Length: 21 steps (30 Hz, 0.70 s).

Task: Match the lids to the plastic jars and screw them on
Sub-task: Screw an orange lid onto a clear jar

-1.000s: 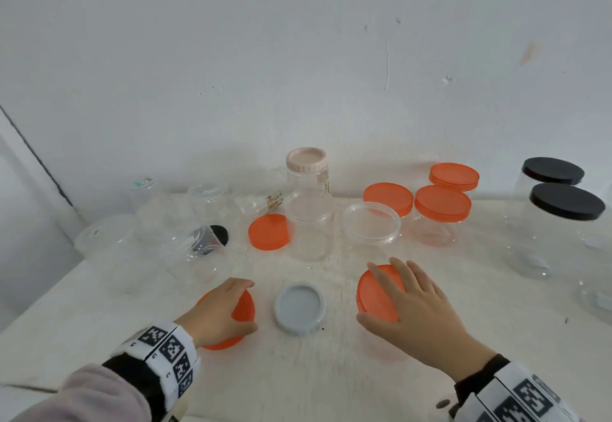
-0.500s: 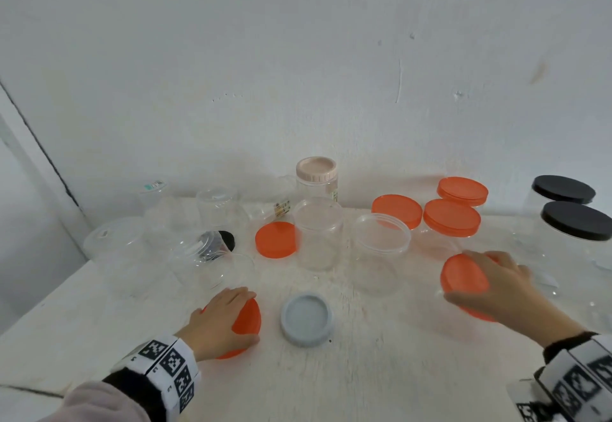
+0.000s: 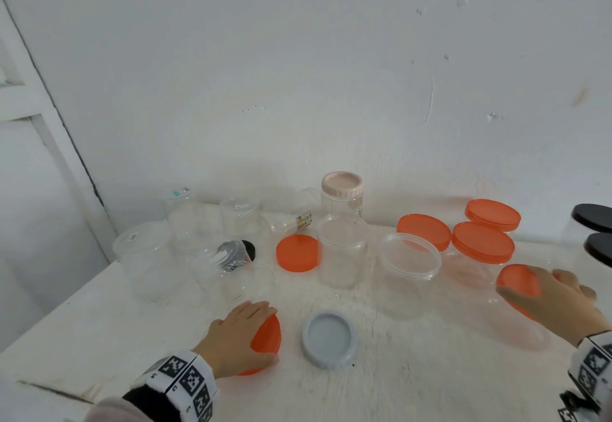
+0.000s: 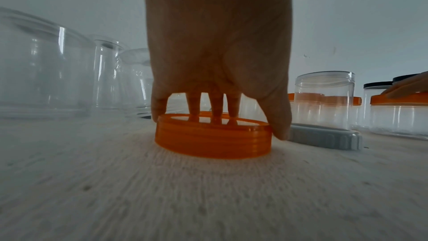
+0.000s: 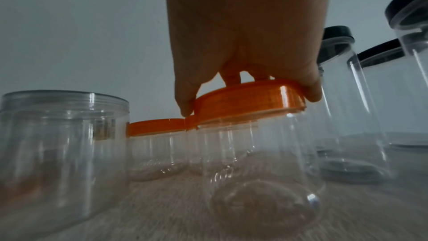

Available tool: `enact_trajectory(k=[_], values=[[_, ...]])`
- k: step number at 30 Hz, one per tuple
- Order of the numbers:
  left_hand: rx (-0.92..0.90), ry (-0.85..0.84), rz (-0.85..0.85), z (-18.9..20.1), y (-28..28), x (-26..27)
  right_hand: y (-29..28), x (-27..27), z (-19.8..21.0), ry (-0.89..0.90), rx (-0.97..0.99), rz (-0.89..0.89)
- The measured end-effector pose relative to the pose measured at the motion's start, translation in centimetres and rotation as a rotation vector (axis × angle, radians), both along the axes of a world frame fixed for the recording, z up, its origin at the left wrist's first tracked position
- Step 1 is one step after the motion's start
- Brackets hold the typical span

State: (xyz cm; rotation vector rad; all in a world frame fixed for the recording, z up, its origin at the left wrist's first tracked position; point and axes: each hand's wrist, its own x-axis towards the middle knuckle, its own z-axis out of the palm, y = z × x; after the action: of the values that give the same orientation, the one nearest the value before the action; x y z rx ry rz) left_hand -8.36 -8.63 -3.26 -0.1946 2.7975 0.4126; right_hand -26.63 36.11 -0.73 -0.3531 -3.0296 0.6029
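Observation:
My left hand (image 3: 265,329) grips an orange lid (image 3: 270,345) lying open side up on the white table, near the front. In the left wrist view three fingers reach inside this lid (image 4: 213,144) and the thumb presses its outer rim. At the right, my right hand (image 3: 533,285) grips another orange lid (image 3: 516,279) from above. That lid (image 5: 231,109) sits tilted on the mouth of a clear jar (image 5: 254,162). Two clear jars (image 3: 342,249) (image 3: 410,275) stand without lids mid-table. A grey lid (image 3: 329,338) lies between my hands, and a loose orange lid (image 3: 296,252) lies behind it.
Three orange-lidded jars (image 3: 482,246) stand at the back right, with black-lidded jars (image 3: 599,249) at the right edge. A pink-lidded jar (image 3: 341,186) stands by the wall. Several clear jars (image 3: 145,256) crowd the back left, one (image 3: 228,256) on its side.
My right hand has carried the orange lid and its jar from the front middle over to the right, close to the orange-lidded jars. My left hand has stayed on its lid.

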Motion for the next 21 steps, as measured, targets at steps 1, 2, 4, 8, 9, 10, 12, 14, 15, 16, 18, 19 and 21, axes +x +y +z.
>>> enact_trajectory(k=[1, 2, 4, 8, 9, 10, 12, 14, 15, 16, 18, 19, 21], values=[[0.001, 0.000, -0.003, -0.1, -0.1, 0.0, -0.1, 0.0, 0.1, -0.006, 0.009, 0.004], [0.003, 0.001, -0.006, -0.2, -0.2, 0.0, -0.3, 0.0, 0.3, -0.012, 0.021, 0.007], [0.010, 0.006, -0.008, -0.3, -0.3, 0.0, -1.1, 0.3, 1.0, 0.013, 0.030, 0.019], [0.066, 0.014, 0.016, -0.1, -0.7, 0.0, -5.4, 1.5, 3.4, 0.270, 0.014, 0.196], [0.094, 0.030, 0.028, 0.0, -0.8, 0.1, -7.1, 2.0, 4.1, 0.341, -0.013, 0.264], [0.128, 0.050, 0.041, 0.2, -0.9, 0.2, -9.0, 2.5, 4.7, 0.397, -0.049, 0.335], [0.191, 0.087, 0.057, 0.7, -1.3, 0.7, -13.0, 3.4, 5.6, 0.467, -0.113, 0.483], [0.244, 0.106, 0.069, 1.3, -1.9, 1.4, -17.2, 4.4, 6.0, 0.470, -0.140, 0.618], [0.269, 0.112, 0.082, 1.6, -2.3, 1.8, -19.3, 4.9, 6.0, 0.454, -0.139, 0.685], [0.297, 0.122, 0.102, 2.0, -2.9, 2.3, -21.3, 5.3, 5.9, 0.429, -0.138, 0.755], [0.355, 0.154, 0.143, 2.5, -4.1, 3.4, -25.2, 6.1, 5.4, 0.362, -0.157, 0.888], [0.379, 0.174, 0.158, 2.6, -4.8, 3.9, -27.1, 6.3, 5.0, 0.327, -0.165, 0.942], [0.421, 0.219, 0.196, 2.8, -6.4, 5.0, -30.6, 6.8, 4.3, 0.268, -0.144, 1.025]])
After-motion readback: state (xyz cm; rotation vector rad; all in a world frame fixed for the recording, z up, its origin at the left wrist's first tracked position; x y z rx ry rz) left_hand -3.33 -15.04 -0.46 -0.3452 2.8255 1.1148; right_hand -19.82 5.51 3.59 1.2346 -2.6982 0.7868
